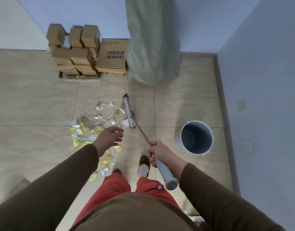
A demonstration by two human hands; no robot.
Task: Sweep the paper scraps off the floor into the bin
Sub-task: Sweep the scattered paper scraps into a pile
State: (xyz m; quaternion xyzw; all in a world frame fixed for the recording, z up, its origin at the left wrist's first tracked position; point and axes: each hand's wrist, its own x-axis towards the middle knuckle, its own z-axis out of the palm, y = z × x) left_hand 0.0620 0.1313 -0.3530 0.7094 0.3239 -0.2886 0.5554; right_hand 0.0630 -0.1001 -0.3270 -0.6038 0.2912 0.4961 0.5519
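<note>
A heap of yellow and white paper scraps (92, 125) mixed with thin sticks lies on the tiled floor, left of centre, trailing back toward my feet. A grey broom (129, 114) stands with its head on the floor at the heap's right edge. My right hand (157, 151) grips the broom's handle near its thick grey end. My left hand (111, 136) hovers over the near side of the heap with relaxed fingers, holding nothing. A round blue-grey bin (196, 138) stands upright and open on the floor to the right of the broom.
Stacked cardboard boxes (87, 54) stand against the far wall. A pale green curtain (151, 44) hangs down to the floor beside them. A wall (260, 97) runs along the right, close behind the bin. A single scrap (121, 90) lies beyond the broom head.
</note>
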